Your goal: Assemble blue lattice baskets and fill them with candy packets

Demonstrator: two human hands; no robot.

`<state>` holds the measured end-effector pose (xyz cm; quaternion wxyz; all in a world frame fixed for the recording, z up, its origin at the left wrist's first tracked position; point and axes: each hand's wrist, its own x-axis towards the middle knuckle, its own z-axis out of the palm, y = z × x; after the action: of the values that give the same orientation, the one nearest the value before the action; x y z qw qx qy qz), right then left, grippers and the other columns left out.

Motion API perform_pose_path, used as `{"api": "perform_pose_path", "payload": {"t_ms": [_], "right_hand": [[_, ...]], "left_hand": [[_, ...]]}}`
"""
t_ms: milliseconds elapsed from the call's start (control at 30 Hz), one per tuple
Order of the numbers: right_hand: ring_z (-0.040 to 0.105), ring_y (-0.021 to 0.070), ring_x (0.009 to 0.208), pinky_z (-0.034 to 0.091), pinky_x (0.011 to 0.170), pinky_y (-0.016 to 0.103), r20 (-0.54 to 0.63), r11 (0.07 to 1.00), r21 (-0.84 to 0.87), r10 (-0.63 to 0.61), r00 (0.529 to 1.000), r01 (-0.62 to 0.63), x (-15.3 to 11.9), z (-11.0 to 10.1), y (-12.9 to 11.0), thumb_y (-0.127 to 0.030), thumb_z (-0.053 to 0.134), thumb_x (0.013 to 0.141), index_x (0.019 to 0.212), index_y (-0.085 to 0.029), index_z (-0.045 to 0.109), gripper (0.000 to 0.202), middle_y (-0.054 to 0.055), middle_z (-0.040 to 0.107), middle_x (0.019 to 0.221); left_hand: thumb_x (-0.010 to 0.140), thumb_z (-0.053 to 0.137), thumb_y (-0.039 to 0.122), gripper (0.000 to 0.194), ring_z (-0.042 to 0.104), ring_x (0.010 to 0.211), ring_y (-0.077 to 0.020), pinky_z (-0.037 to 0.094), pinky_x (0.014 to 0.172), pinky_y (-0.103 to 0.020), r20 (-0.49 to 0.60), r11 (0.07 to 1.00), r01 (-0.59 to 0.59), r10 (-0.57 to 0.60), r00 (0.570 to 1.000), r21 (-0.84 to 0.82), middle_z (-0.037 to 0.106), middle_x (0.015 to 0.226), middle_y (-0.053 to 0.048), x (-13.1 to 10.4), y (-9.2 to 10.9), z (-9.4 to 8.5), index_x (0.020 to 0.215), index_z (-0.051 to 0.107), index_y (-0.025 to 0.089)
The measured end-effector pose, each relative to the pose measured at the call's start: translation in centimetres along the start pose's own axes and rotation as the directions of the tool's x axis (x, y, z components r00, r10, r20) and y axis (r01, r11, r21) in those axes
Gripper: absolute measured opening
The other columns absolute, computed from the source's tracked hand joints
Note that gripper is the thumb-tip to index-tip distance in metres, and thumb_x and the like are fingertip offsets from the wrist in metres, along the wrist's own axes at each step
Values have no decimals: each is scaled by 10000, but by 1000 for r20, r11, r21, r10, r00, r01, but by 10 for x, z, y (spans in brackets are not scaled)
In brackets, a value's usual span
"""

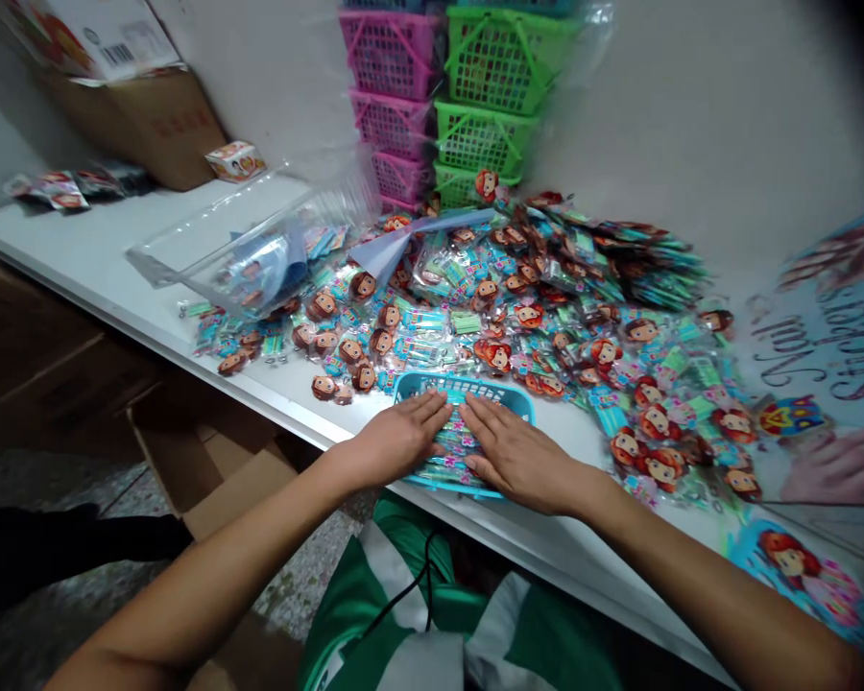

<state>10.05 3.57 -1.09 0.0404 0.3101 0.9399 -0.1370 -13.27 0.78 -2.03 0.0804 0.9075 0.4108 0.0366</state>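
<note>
A blue plastic basket sits at the front edge of the white table, right before me. Inside it lie several small clear packets with green and pink prints. My left hand rests flat on the packets from the left, its fingers stretched out. From the right, my right hand lies flat on them too, fingers extended and slightly spread. The fingertips of both hands nearly meet over the middle of the basket. Neither hand grips anything. Parts of the packets are hidden beneath the palms.
Behind the basket spreads a heap of doll-head packets. Stacked pink baskets and green baskets stand against the wall. A clear plastic tray lies at the left. An open cardboard box is on the floor; a printed sheet lies right.
</note>
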Motion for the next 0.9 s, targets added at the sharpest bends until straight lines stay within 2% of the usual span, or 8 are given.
{"api": "perform_pose_path", "payload": {"t_ms": [167,267,367,500,567,733,900], "right_hand": [[172,325,1408,237,1137,471,50,1000,-21,13,999,-11,2,5,-4,-449,373,946,1463,-46,251,667,214,206,1519],[162,321,1411,219,1143,469,66,999,40,4,998,-6,1,0,0,-479,358,945,1469,-53,236,687,208,181,1526],[198,282,1410,234,1144,441,82,991,133,-16,996,5,3,-7,3,-520,254,961,1482,-78,204,685,174,209,1529],[294,294,1373,269,1125,456,27,995,88,50,998,-52,9,-7,-2,-476,217,969,1452,-52,288,647,187,325,1486],[335,305,1349,285,1114,461,2,998,46,42,999,-42,10,-3,-6,-448,259,958,1432,-33,324,634,204,367,1459],[284,292,1376,267,1122,474,-79,999,11,40,996,-39,8,9,-12,-373,312,937,1440,-14,282,618,208,320,1482],[281,286,1375,293,1100,489,-124,998,41,54,991,-50,5,10,-14,-368,319,947,1472,-88,225,603,186,306,1493]], "left_hand": [[939,365,447,605,269,1396,-259,278,1128,-376,25,998,-30,31,999,-58,355,1468,-203,-1,3,-6,1397,339,52],[970,281,375,518,311,1378,-260,296,1117,-384,10,999,-9,10,1000,-34,410,1435,-204,1,3,-8,1360,390,53],[968,289,358,482,385,1339,-264,346,1085,-373,-2,1000,-7,7,1000,-20,454,1402,-201,3,4,-7,1337,415,75],[959,308,332,481,419,1312,-270,366,1065,-379,1,999,17,-17,1000,-30,454,1394,-212,2,8,-8,1350,387,62],[963,287,355,523,380,1338,-273,337,1082,-396,4,999,28,-28,1000,-37,424,1414,-227,1,12,-8,1377,342,40],[875,291,651,851,205,1400,-361,212,1118,-504,-22,997,74,-74,997,-15,266,1481,-276,-5,21,-1,1442,222,21],[851,292,686,879,98,1421,-366,79,1124,-575,-92,993,111,-107,990,44,243,1506,-235,-8,24,0,1461,197,60]]}}
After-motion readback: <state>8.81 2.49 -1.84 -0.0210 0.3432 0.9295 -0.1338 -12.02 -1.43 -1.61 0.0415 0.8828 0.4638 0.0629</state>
